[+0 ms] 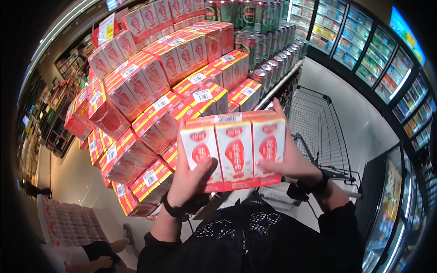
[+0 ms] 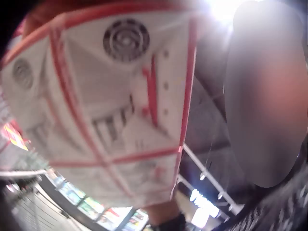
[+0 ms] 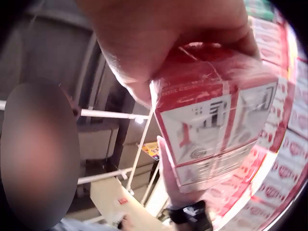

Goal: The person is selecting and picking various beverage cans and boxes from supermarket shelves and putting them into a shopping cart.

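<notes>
A shrink-wrapped pack of red and white cartons [image 1: 235,152] is held up in front of the chest in the head view, its printed front facing the camera. The left hand [image 1: 193,175] grips its left end, thumb on the front face. At the other end the right hand [image 1: 296,159] grips it, thumb across the front. The left wrist view shows the underside of the pack [image 2: 120,96]. In the right wrist view the right hand [image 3: 178,33] is curled round the pack [image 3: 211,110], and the left hand [image 3: 172,173] shows beyond it.
Stacked similar packs [image 1: 136,77] rise at the left and ahead, with drink cans [image 1: 268,68] beside them. A wire shopping cart [image 1: 318,127] stands at the right, before glass-door fridges [image 1: 355,36]. Another person [image 1: 98,257] is at the lower left, near wrapped packs [image 1: 68,220].
</notes>
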### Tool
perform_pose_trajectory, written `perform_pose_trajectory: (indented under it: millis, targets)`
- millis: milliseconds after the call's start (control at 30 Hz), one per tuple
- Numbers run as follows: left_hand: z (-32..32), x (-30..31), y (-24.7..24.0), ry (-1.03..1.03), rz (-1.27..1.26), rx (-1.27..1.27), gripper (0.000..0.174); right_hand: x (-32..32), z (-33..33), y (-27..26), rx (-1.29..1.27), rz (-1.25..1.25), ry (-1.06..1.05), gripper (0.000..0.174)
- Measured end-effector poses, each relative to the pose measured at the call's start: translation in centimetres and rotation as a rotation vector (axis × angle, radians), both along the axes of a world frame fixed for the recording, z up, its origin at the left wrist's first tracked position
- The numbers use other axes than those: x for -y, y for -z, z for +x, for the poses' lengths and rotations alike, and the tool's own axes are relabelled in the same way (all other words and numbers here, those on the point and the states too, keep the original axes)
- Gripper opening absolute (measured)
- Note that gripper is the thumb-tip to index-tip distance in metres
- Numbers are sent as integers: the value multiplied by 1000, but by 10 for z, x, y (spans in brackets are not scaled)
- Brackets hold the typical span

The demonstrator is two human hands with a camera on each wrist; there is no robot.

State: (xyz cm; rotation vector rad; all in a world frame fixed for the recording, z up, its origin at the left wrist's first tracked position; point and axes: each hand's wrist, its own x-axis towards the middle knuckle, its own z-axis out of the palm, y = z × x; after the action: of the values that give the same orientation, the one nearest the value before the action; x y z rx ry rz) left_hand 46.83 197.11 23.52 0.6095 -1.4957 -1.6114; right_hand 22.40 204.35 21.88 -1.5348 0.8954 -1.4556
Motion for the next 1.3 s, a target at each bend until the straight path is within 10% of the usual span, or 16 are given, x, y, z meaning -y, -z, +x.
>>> perform_pose_trajectory:
  millis: [267,733,1000,1167,1300]
  targets:
    - [-21,41,6,383,467,113,66,-16,-34,13,627,836,-138,51]
    - [-117,35,38,442,628,240,67,-34,-123,35,612,1112,-119,55]
    - [-175,0,22,351,148,26,72,-43,-181,45,695,755,-202,57]
    - [-198,-55,-7,89,-811,571,120,-42,-208,115,635,346,-240,90]
    - [-225,-75,28,58,-1047,400,110,-31,-256,180,306,135,12,103]
